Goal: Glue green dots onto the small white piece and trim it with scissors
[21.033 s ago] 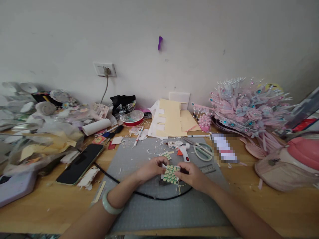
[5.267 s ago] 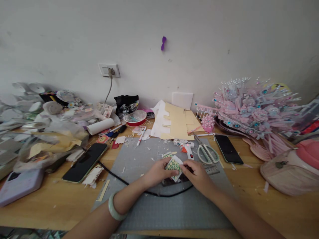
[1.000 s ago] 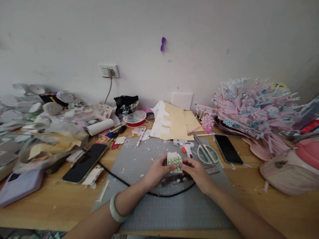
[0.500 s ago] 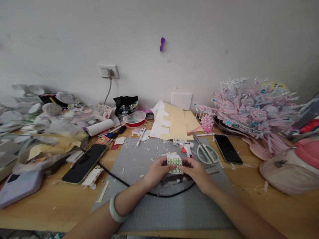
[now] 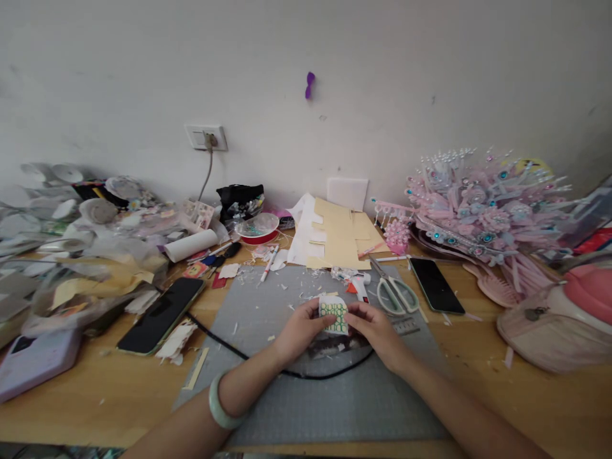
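Note:
Over the grey cutting mat [image 5: 354, 414], a small white piece with a green ring pattern [image 5: 335, 310] is held up between both hands; its material is unclear. My left hand [image 5: 300, 329] grips it from the left, thumb across the front and fingers behind. On its right edge, my right hand [image 5: 375, 328] pinches it with thumb and fingers. Under the hands is a dark patch that I cannot make out, with a black cable [image 5: 318, 377] curving past it. Just beyond my right hand lie a white and orange glue gun [image 5: 359, 287] and pale-handled scissors [image 5: 398, 294].
Yellow card sheets [image 5: 335, 236] and a ribbon spool [image 5: 258, 229] lie at the back. Phones [image 5: 162, 315] [image 5: 436, 285] flank the mat. Pink beaded headpieces [image 5: 482, 210] and a hairbrush [image 5: 497, 287] fill the right; plastic bags [image 5: 90, 280] crowd the left. Scraps litter the mat.
The patterned piece has turned slightly in my fingers, showing its green rings at a different angle. Both hands stay in nearly the same place.

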The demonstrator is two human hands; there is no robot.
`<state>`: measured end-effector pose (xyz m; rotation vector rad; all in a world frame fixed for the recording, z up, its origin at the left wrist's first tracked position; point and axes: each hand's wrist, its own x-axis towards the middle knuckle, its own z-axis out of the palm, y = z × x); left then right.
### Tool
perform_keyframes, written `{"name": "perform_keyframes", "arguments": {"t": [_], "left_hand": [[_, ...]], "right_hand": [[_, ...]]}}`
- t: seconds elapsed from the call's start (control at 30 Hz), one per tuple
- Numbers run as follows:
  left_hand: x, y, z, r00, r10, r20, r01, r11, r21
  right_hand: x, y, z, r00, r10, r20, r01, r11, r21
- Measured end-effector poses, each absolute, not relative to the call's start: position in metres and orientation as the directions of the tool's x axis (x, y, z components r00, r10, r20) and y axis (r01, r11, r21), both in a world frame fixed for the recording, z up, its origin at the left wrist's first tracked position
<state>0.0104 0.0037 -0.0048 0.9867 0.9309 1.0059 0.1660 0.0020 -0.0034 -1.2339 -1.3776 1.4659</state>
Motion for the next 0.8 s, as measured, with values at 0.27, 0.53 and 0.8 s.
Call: {"name": "perform_keyframes", "arguments": {"t": [0.27,0.53,0.8], "left_hand": [[0.0086,0.0049,-0.0079,0.3,0.941,-0.155,-0.218,0.226,0.949],[0.0086,0.0056,-0.0021,0.29,0.944,-0.156,-0.221,0.224,0.949],[0.0068,0.0071,-0.0042,0.305,0.938,-0.165,-0.19,0.229,0.955]], "right_hand": [[0.1681,0.0048,-0.0075,-0.238,0.963,-0.126,0.055,-0.116,-0.992],[0.1672,0.0019,-0.0022,-0.227,0.96,-0.165,0.047,-0.159,-0.986],[0.168,0.0025,-0.0045,-0.224,0.964,-0.144,0.067,-0.132,-0.989]]}}
